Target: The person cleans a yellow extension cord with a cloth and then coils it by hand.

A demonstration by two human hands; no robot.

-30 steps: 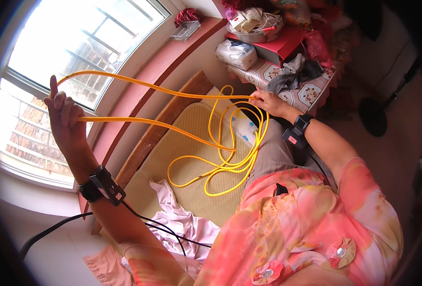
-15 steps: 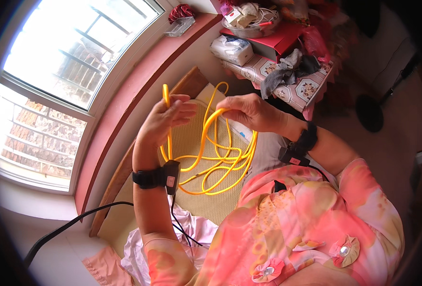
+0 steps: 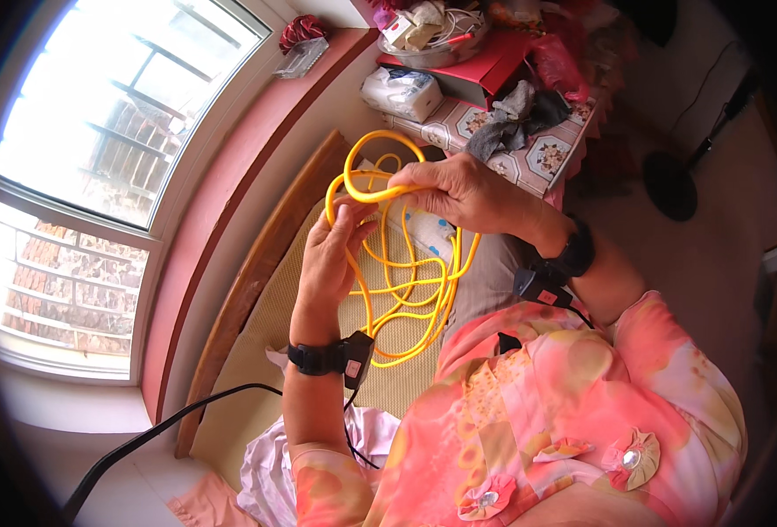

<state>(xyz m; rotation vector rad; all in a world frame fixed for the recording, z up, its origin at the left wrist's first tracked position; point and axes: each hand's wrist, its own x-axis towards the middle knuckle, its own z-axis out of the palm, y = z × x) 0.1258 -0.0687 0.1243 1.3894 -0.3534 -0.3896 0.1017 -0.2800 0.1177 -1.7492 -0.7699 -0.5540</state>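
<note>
A yellow cable [image 3: 448,294] runs through both of my hands and hangs in loose loops below them. My right hand [image 3: 458,195] pinches one stretch of it between thumb and fingertips. Just to its left, my left hand [image 3: 331,255] is closed around another stretch, thumb up, with the cable trailing down past the palm. Between the two hands a small loop stands up above the fingers, its strands crossing near the left fingertips. The lower coils hang over a woven tan mat and beside my grey trouser leg. Each wrist wears a black strap with a small box.
On the left are a window [image 3: 72,281] and a pink sill edge [image 3: 230,184]. A patterned table [image 3: 458,119] at the back holds a tissue pack [image 3: 401,94], a red box [image 3: 494,66] and grey cloth [image 3: 507,123]. A black cord [image 3: 160,430] crosses at lower left.
My left hand has moved right, close to my right hand, and its fingers have closed on the cable. A small upright loop now stands between the hands.
</note>
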